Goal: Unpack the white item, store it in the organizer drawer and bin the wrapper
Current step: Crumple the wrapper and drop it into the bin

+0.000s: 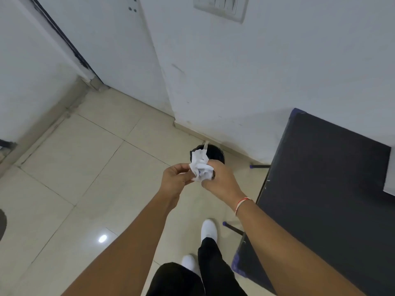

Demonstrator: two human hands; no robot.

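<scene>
Your left hand (174,178) and right hand (220,178) both grip the crumpled wrapper (200,167) above the bin (215,153); its print is unreadable.

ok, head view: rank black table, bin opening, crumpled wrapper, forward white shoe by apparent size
1. Table, by far the largest.
2. Bin, though the wrapper and right hand hide part.
3-4. Wrapper and shoe look alike; unranked.

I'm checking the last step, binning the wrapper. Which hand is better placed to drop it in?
Right hand: it grips most of the crumpled wrapper, nearer the black bin. The left hand only pinches an edge.
</scene>
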